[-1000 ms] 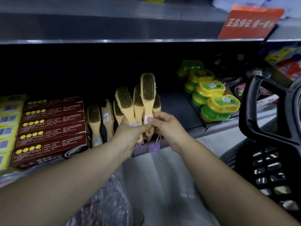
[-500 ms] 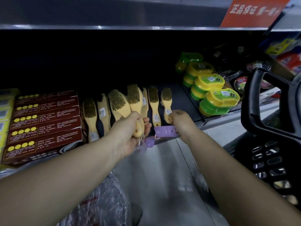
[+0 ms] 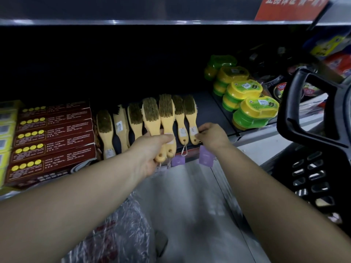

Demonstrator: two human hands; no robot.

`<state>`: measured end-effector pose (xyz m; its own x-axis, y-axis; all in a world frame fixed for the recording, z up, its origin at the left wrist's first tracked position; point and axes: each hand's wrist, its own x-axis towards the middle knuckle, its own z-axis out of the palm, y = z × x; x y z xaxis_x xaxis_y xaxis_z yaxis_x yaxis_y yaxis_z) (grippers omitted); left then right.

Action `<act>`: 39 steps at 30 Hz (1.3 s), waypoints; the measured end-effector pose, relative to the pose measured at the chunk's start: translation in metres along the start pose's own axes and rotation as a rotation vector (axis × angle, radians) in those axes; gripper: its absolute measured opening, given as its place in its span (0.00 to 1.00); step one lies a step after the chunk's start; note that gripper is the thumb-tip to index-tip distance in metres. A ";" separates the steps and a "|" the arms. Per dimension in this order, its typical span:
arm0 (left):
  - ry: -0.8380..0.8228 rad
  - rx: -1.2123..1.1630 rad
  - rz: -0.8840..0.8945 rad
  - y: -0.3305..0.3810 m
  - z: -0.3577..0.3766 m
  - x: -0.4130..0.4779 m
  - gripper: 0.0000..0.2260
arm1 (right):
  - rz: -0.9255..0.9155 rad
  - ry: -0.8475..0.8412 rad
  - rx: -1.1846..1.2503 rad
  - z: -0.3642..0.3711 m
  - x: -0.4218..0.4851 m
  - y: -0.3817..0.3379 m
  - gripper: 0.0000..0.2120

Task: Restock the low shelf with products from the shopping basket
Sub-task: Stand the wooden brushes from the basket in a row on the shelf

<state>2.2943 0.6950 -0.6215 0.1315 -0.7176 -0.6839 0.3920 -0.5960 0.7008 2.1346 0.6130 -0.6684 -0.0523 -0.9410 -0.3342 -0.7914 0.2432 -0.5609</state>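
Observation:
Several wooden brushes (image 3: 106,128) with dark bristles lie in a row on the low shelf (image 3: 207,111), handles toward me. My left hand (image 3: 152,149) grips the handles of two brushes (image 3: 165,118) held just above the shelf's front edge, bristles facing up. My right hand (image 3: 213,136) pinches the handle end of the rightmost brush (image 3: 190,118), which lies on the shelf. Purple tags (image 3: 206,158) hang from the handles on strings. The black shopping basket (image 3: 319,171) stands at the right, its handle raised.
Dark red boxes (image 3: 51,137) are stacked on the shelf left of the brushes, yellow boxes (image 3: 5,128) beyond them. Yellow-green plastic cases (image 3: 250,111) are stacked to the right. An upper shelf (image 3: 133,16) overhangs. A plastic-wrapped bundle (image 3: 114,234) sits on the floor below.
The right hand laid one brush down at the right end of the row and still pinches its handle. The left hand lowered its two brushes toward the shelf edge.

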 end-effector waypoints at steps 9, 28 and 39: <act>-0.044 0.004 0.080 -0.008 0.008 0.003 0.06 | -0.168 -0.061 0.358 -0.008 -0.032 -0.022 0.17; 0.099 0.144 0.090 -0.002 0.016 0.005 0.14 | 0.197 0.051 0.951 -0.021 0.003 -0.003 0.09; -0.056 0.102 0.138 -0.006 0.012 0.011 0.08 | -0.034 0.155 -0.046 -0.004 0.008 0.011 0.16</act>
<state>2.2824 0.6858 -0.6309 0.1259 -0.8122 -0.5696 0.2785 -0.5221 0.8061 2.1230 0.6070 -0.6745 -0.1156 -0.9745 -0.1924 -0.8211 0.2027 -0.5336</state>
